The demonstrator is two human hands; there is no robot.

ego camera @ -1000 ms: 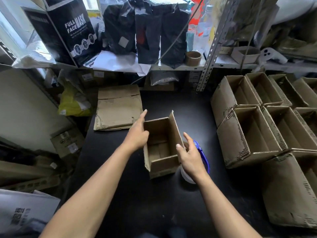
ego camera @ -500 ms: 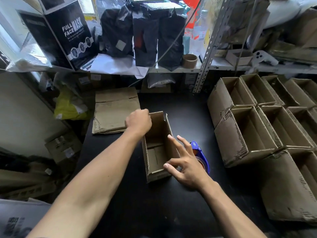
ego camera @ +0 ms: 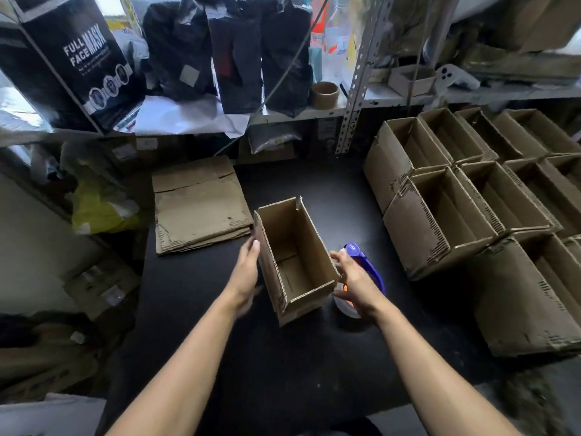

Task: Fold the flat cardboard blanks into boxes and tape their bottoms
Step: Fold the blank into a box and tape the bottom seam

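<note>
1. Here we see an open cardboard box (ego camera: 295,256) standing mouth-up near the middle of the dark bench (ego camera: 283,357), its bottom flaps folded in; whether tape is on them we cannot tell.
2. Our left hand (ego camera: 246,275) lies flat against the box's left wall with fingers straight and together; our right hand (ego camera: 352,278) presses the right wall near its front corner, fingers loosely extended; neither hand curls round anything.
3. Just beside the right hand, partly hidden by it, a blue tape dispenser (ego camera: 364,262) with its roll rests on the bench, close to the box's right side.
4. A stack of flat blanks (ego camera: 198,206) lies at the bench's far left, well apart from the box.
5. Along the right, many finished boxes (ego camera: 440,221) sit packed together, mouths open; some tilt toward us.
6. On the shelf (ego camera: 393,97) behind, we note a black carton printed "FULL FACE MASK" (ego camera: 72,61), dark bags (ego camera: 232,48) and an empty tape core (ego camera: 324,94).
</note>
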